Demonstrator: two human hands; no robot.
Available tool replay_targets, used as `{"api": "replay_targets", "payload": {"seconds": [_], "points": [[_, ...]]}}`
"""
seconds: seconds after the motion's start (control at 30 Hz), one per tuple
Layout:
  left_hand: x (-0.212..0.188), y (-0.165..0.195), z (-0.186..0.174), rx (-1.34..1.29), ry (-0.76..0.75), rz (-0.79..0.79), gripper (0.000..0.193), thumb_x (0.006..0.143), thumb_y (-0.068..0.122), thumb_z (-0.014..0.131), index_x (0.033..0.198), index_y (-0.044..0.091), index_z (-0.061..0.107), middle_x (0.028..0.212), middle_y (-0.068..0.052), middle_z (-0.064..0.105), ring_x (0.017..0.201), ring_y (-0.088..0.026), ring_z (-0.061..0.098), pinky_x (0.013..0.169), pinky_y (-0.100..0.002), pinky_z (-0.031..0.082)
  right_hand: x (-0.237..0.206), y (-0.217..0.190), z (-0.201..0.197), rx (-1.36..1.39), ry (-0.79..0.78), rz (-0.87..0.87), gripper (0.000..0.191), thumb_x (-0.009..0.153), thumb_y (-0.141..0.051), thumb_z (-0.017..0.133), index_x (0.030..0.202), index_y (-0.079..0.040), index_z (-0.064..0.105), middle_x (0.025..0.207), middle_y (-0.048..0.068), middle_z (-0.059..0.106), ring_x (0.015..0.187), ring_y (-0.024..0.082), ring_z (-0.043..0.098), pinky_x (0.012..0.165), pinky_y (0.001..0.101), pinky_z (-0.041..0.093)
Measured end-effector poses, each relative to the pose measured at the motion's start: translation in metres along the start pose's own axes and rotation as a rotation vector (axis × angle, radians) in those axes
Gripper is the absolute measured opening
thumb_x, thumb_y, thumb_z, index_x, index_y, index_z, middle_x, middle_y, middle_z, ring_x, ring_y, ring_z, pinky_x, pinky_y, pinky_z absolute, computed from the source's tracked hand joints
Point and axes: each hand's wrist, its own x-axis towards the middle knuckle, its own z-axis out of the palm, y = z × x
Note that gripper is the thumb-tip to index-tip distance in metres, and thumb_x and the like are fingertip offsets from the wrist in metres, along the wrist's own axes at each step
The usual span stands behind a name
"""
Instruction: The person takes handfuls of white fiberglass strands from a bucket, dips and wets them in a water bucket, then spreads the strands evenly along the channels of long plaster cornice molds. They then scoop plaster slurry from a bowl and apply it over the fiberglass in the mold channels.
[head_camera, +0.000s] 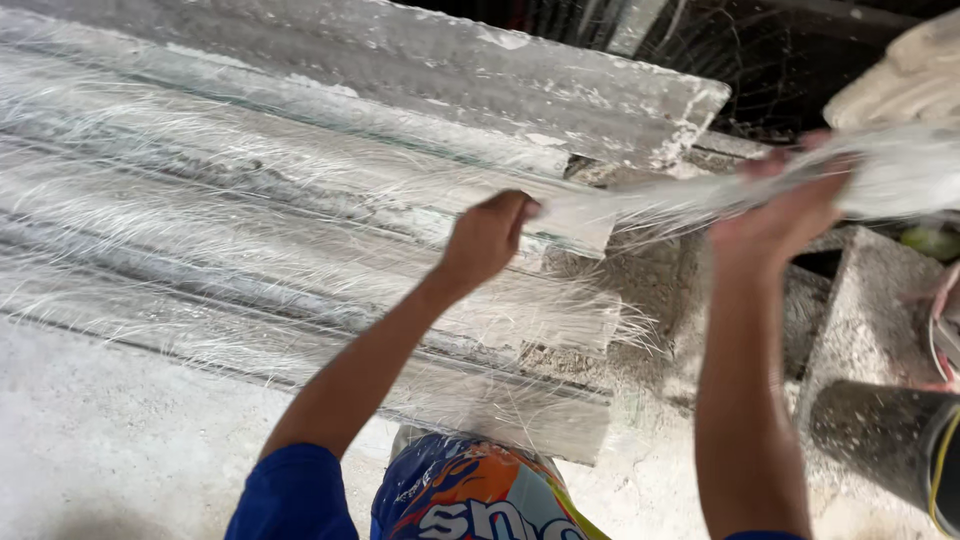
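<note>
the left hand (487, 238) sits near the middle of the view, fist curled tight, fingers pressed together around one end of a hank of white fibre strands (650, 205). from that fist the hank runs out toward three o'clock, rising a little, to the right hand (785, 210), which is higher and further right. so the long axis of the strands lies almost level between the two hands, stretched rather than slack as far as i can judge. the right hand's fingers are curled over the hank from above, thumb side hidden; it looks closed on the fibres, though how firmly i cannot tell. past the right hand the bundle thickens into a pale mass (905, 175) that carries on toward the three o'clock edge.

under the left hand, and spreading away to nine o'clock, lie long grey-white moulded strips (300, 200), stacked side by side with loose fibres laid along them. the strips' near ends stop just below and right of the left fist, which is the nearer hand to them; the right hand hangs clear beyond their ends, over rough concrete blocks (860, 320). at twelve to two o'clock there is a dark opening with wire mesh (760, 70). dusty floor (120, 440) lies at seven o'clock.
</note>
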Motion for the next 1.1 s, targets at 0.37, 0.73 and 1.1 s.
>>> {"api": "replay_targets", "payload": {"seconds": [0.37,0.73,1.1], "points": [[0.011,0.045,0.01,0.051,-0.01,0.02,0.052,0.114,0.03,0.047,0.149,-0.008,0.039,0.152,-0.036,0.041,0.143,-0.047,0.038,0.113,-0.06,0.039,-0.021,-0.016,-0.031,-0.081,0.215,-0.026,0.058,0.108,-0.048,0.027,0.155,-0.014,0.028,0.114,0.011,0.066,0.077,0.015,0.054,0.064,0.0317,0.055],[0.047,0.013,0.058,0.222,-0.092,0.303,0.024,0.112,0.025,0.058,0.103,0.004,0.066,0.095,-0.014,0.074,0.081,-0.028,0.073,0.066,-0.043,0.06,0.085,-0.109,-0.141,-0.009,0.276,-0.314,0.051,0.11,-0.052,0.031,0.143,-0.014,0.041,0.105,0.002,0.048,0.081,0.018,0.053,0.065,0.0334,0.049],[0.025,0.103,0.078,-0.455,-0.243,0.184,0.045,0.107,0.019,0.053,0.145,-0.003,0.048,0.14,-0.033,0.053,0.113,-0.039,0.064,0.094,-0.051,0.055,-0.048,-0.01,-0.062,0.053,0.054,-0.083,0.063,0.114,-0.043,0.033,0.168,-0.011,0.033,0.111,0.01,0.054,0.077,0.014,0.05,0.055,0.0256,0.045]]}}
